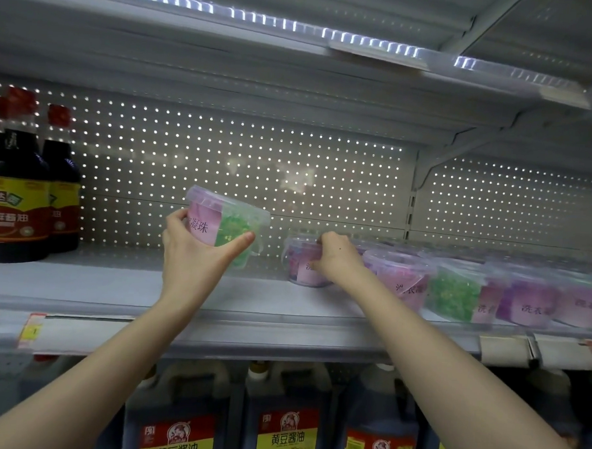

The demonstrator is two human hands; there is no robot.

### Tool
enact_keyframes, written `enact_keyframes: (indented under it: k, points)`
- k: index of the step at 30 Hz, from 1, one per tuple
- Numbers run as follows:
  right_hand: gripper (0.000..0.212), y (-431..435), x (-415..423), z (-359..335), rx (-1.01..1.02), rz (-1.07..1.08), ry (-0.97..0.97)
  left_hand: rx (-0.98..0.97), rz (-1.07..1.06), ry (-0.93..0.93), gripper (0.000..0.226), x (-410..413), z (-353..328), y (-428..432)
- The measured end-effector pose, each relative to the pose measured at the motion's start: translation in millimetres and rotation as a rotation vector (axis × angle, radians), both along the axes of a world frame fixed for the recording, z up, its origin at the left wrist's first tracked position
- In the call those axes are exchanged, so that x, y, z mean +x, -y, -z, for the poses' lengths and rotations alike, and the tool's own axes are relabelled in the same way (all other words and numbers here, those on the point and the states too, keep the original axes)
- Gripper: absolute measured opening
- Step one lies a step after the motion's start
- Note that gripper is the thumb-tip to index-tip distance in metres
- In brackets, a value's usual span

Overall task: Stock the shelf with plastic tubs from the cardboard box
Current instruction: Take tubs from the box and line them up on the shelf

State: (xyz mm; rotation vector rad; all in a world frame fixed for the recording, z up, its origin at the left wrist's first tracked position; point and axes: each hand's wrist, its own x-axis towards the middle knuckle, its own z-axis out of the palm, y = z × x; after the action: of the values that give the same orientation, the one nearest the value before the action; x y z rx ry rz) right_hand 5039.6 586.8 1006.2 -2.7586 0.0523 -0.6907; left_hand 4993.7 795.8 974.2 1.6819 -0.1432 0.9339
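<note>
The right hand [337,257] covers the top and right side of a pink tub [302,271] that stands on the shelf [113,283] at centre frame. Its grip curls over the rim, with the fingertips hidden. More tubs [455,291] run to the right edge, blurred, and the last one is cut off. Left of centre, the left hand [197,253] holds a green tub [234,223] tilted above the shelf, its grip clasped round the lower body. Dark bottles [18,192] stand at the upper left.

Lower jugs [286,440] read 黄豆酱油; the held tub [234,221] reads 凝珠.
</note>
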Motion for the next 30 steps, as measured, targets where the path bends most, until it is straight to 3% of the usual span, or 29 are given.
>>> enact_keyframes:
  k: [6,10,13,17,25,30]
  points:
    - [0.042,-1.5,-37.8,7.5,0.245,-0.225,0.123,-0.023,0.059,-0.017,0.102,-4.8,-0.9,12.8]
    - [0.034,2.2,-68.5,9.3,0.617,-0.451,0.11,-0.039,0.093,-0.042,0.096,-6.1,-0.4,19.6]
    - [0.033,0.2,-83.2,5.9,0.815,-0.628,0.095,-0.022,0.089,-0.07,0.108,-6.7,-0.7,25.0]
    - [0.039,-4.5,-86.0,3.1,0.875,-0.698,0.056,0.031,0.112,-0.059,0.091,-10.3,4.4,37.6]
    - [0.063,8.1,-75.7,8.1,0.857,-0.563,0.073,0.115,0.299,-0.097,0.049,-9.6,7.9,27.8]
    - [0.08,10.9,-72.3,12.9,0.772,-0.461,0.031,0.186,0.386,-0.165,0.044,-12.1,9.1,26.6]
